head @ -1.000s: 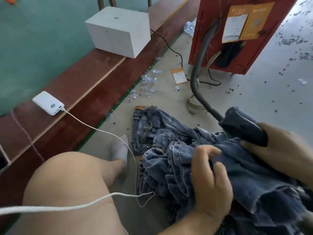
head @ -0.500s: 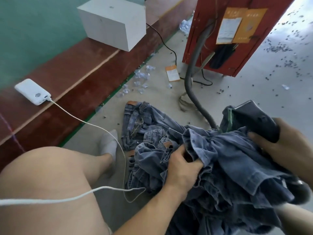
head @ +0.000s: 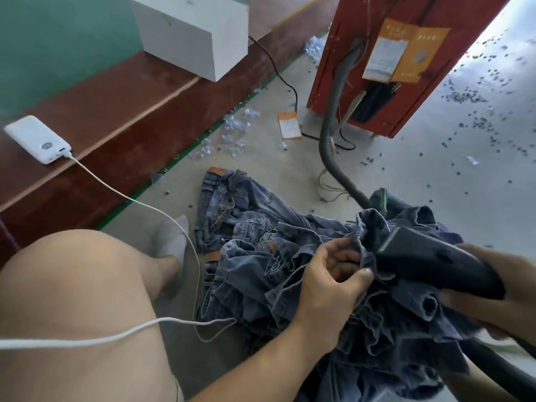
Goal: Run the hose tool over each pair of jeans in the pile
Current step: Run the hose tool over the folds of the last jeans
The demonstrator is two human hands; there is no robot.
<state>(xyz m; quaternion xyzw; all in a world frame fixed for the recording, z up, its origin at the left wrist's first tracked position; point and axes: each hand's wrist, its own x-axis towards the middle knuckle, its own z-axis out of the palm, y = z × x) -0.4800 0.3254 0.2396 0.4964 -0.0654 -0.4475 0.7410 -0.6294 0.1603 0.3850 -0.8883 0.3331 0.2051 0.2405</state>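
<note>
The pale grey concrete floor (head: 435, 198) is being washed out by daylight at upper right; edges are being bent and blurred.

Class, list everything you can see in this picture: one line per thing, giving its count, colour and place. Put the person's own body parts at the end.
jeans: a pile, count unclear, blue denim, on the floor and across the lap
hose tool: one, dark grey, nozzle against the denim
hose: one, grey ribbed, running from the red cabinet to the tool
red cabinet: one, top right, orange papers on it
white box: one, on the brown ledge
power bank: one, white, on the ledge at left
white cable: one, from the power bank across the knee
orange tag: one, on the floor
left hand: grips the denim
right hand: holds the hose tool
knee: one, bare, lower left
sock: one, white
</note>
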